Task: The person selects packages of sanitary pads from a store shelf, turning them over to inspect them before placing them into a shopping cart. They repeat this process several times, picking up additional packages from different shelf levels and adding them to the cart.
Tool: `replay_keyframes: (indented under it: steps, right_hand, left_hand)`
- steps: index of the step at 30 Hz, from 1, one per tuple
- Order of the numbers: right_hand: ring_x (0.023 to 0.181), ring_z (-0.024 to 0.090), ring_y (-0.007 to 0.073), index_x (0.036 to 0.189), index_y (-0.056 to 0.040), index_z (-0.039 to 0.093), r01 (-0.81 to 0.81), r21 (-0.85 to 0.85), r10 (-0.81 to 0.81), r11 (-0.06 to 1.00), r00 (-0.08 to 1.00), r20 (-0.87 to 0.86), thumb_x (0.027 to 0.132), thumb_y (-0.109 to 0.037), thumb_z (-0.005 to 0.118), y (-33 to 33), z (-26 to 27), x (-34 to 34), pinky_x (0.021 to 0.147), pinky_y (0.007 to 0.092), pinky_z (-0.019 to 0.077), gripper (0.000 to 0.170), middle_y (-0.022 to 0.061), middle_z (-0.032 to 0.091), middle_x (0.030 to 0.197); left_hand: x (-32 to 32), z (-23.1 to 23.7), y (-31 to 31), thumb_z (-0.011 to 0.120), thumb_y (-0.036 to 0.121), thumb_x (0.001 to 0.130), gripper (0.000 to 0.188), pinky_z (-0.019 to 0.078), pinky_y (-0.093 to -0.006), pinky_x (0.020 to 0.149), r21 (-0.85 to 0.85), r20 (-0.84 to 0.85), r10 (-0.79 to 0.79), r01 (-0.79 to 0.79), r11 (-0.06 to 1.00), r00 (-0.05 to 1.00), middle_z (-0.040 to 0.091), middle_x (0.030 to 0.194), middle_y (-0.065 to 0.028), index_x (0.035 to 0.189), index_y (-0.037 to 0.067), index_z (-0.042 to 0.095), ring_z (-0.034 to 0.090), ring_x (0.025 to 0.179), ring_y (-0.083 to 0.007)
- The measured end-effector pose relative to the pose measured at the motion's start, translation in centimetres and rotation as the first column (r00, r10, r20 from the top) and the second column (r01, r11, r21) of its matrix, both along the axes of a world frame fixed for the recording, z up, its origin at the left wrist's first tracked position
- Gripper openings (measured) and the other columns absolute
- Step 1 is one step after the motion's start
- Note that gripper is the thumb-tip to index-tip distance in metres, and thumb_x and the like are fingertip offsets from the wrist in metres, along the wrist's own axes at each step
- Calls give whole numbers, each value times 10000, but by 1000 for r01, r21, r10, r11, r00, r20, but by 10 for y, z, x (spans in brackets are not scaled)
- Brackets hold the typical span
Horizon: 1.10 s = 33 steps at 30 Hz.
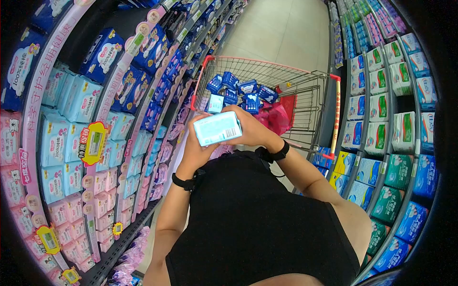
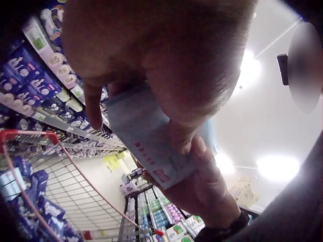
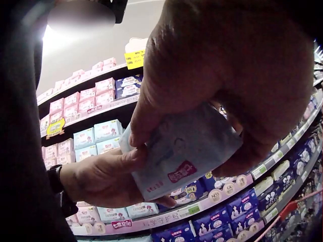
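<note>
A light blue pack of sanitary pads (image 1: 212, 128) is held up in front of the body, the side with a barcode showing in the head view. My left hand (image 1: 193, 148) grips one end, thumb along the near edge. At the other end my right hand (image 1: 250, 128) holds it, fingers wrapped behind. Both thumbs lie on the pack's printed face (image 3: 184, 151) in the right wrist view. Just beyond the hands stands a shopping cart (image 1: 267, 61) with several dark blue packs (image 1: 250, 102), another light blue pack (image 1: 215, 103) and a pink plastic bag (image 1: 276, 119) inside.
Shelves on the left carry light blue packs (image 1: 81, 100), pink packs (image 1: 67, 209) and dark blue packs (image 1: 102, 52). A yellow promotion tag (image 1: 95, 143) juts from the left shelf edge. Green and white packs (image 1: 379, 107) fill shelves on the right. The tiled aisle floor (image 1: 281, 28) runs ahead.
</note>
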State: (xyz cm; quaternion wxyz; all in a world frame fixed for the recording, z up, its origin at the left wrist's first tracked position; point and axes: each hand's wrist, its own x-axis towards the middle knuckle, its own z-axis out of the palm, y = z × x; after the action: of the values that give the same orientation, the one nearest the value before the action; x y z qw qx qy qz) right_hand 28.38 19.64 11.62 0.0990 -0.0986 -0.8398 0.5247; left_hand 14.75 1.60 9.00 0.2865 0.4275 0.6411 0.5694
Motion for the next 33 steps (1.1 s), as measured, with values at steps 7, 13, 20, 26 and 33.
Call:
replay_keyframes:
  steps: [7, 13, 20, 26, 33]
  right_hand:
    - [1132, 614, 355, 1293, -11, 487, -9, 0, 9, 1000, 999, -32, 654, -304, 903, 0, -9, 5, 966, 410, 478, 817, 196, 600, 1185]
    - [1132, 614, 352, 1307, -11, 472, -17, -33, 16, 999, 1000, -13, 677, -319, 897, 1, -10, 12, 965, 406, 477, 820, 197, 599, 1183]
    - [1310, 499, 311, 1424, -19, 369, -76, -72, 82, 994, 993, 88, 710, -391, 885, 11, -15, 28, 1073, 405, 395, 956, 169, 498, 1331]
    - [1471, 228, 307, 1563, -23, 42, -198, -635, 183, 746, 979, -90, 871, -513, 719, 38, -53, 58, 1212, 425, 173, 1085, 192, 193, 1575]
    - [1279, 537, 245, 1502, -63, 373, 117, -904, 158, 412, 968, 197, 788, -398, 817, 106, -115, 130, 1094, 371, 411, 905, 99, 533, 1396]
  left_hand:
    - [4, -4, -3, 828, 51, 775, 830, 465, -403, 1031, -58, 12, -20, 21, 998, 1000, 503, 1342, -161, 1409, 48, 292, 535, 1260, -272]
    - [9, -10, -2, 824, 26, 771, 853, 466, -386, 1035, -86, -4, -37, 37, 996, 999, 483, 1336, -138, 1420, 55, 271, 518, 1261, -235]
    - [20, -3, 7, 821, 8, 759, 816, 459, -398, 1032, -116, -17, -57, 54, 992, 998, 473, 1352, -157, 1395, 63, 313, 520, 1259, -269]
    - [32, 6, 22, 814, -22, 653, 763, 332, -510, 1096, -36, -528, -69, 59, 998, 846, 468, 1368, -188, 1311, 112, 451, 405, 1296, -412]
    - [76, 6, 61, 824, 64, 721, 833, 396, -496, 1070, -220, -334, -391, 332, 917, 858, 378, 1436, -209, 1441, 99, 406, 432, 1296, -433]
